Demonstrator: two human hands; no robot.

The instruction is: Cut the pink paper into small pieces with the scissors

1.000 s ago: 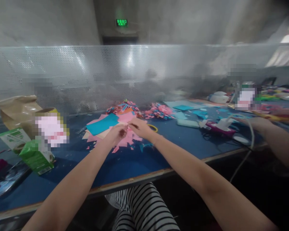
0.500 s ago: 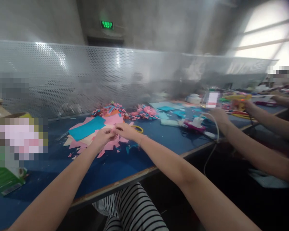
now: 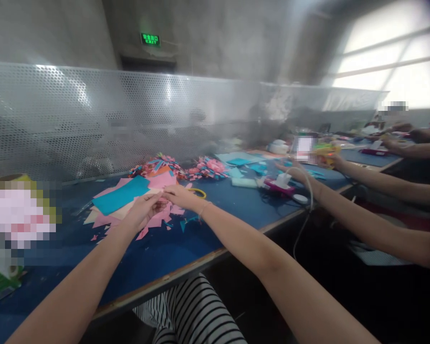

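Observation:
My left hand (image 3: 148, 209) and my right hand (image 3: 182, 196) meet over a pile of pink sheets and scraps (image 3: 157, 220). Both have their fingertips pinched together, almost touching each other. Whatever lies between them is too small and too covered by the fingers to name. Just left of my hands, a blue sheet (image 3: 120, 195) lies on top of the pile, above pink and cream sheets. Close behind my right hand is a yellow loop (image 3: 198, 193), which looks like a handle. Small blue scraps (image 3: 188, 223) lie below my right wrist.
Fringed pink, blue and orange bundles (image 3: 209, 167) lie behind the pile. Rightward are light blue sheets (image 3: 240, 159), a purple-and-white box (image 3: 280, 185) and a white cable (image 3: 311, 200). A co-worker's hand holds a yellow tool (image 3: 327, 155). A green box (image 3: 2, 284) stands left; a perforated screen (image 3: 146, 114) runs behind.
The whole view has shifted, so most things sit further left. My hands remain together over the pile, fingers still pinched. The co-worker's arms on the right have moved a little.

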